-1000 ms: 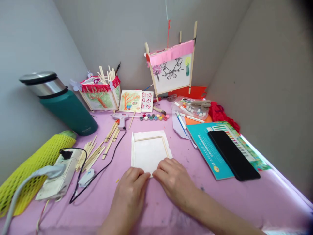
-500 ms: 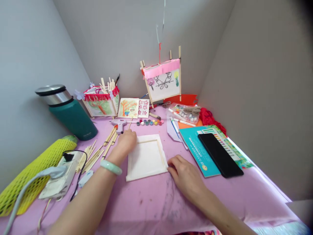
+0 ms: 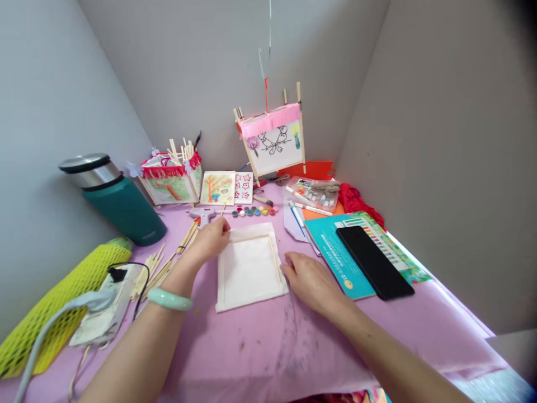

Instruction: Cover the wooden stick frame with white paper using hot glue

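Note:
A white paper sheet with a thin wooden stick frame (image 3: 250,265) lies flat on the pink table cover (image 3: 268,347). My left hand (image 3: 211,239) rests on the sheet's far left corner, fingers curled down onto the frame's top stick. On its wrist is a pale green bangle (image 3: 169,299). My right hand (image 3: 308,279) lies at the sheet's right edge, fingers bent and touching the paper beside the right stick. A glue gun (image 3: 204,215) sits just beyond my left hand.
Loose wooden sticks (image 3: 165,265) lie left of the sheet, by a power strip (image 3: 103,307) and yellow foam netting (image 3: 54,301). A green flask (image 3: 117,200), painted lanterns (image 3: 272,140), a paint strip (image 3: 255,211), markers (image 3: 312,193), a teal booklet (image 3: 339,252) and black phone (image 3: 373,261) surround it.
My left hand has left the sheet's near edge and gone to its far left corner. My right hand slid from the near edge to the right edge. The camera pulled back.

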A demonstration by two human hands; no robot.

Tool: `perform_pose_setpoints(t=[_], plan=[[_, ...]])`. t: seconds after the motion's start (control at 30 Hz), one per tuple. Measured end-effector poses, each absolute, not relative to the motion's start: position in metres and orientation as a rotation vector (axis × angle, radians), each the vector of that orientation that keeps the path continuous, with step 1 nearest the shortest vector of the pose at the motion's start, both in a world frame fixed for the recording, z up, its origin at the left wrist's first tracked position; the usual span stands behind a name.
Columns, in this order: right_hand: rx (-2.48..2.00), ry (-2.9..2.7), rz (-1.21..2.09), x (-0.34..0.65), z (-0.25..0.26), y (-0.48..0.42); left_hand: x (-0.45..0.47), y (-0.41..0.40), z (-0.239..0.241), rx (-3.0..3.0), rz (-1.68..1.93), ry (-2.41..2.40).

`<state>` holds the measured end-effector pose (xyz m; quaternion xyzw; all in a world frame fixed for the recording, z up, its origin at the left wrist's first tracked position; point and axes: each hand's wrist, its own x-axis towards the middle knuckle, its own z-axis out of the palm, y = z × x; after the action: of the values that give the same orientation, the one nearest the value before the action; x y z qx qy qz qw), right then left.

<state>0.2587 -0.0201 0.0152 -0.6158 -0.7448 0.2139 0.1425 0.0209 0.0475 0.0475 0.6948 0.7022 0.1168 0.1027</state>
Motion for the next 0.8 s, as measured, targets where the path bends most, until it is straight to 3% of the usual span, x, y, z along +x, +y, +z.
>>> perform_pose_setpoints(t=[0.17, 0.43, 0.8], plan=[[-1.66, -2.091, 0.784, 0.262, 0.012, -0.017, 0.013, 0.034, 0.054, 1.974, 0.685, 1.92], [-1.325, -1.573, 1.316, 0.259, -0.009, -0.018, 0.011, 0.011, 0.059, 1.652, 1.16, 1.793], [-1.397, -1.759, 1.02, 0.244, 0.007, 0.004, 0.012, -0.007, 0.044, 1.073, 1.492, 1.661]])
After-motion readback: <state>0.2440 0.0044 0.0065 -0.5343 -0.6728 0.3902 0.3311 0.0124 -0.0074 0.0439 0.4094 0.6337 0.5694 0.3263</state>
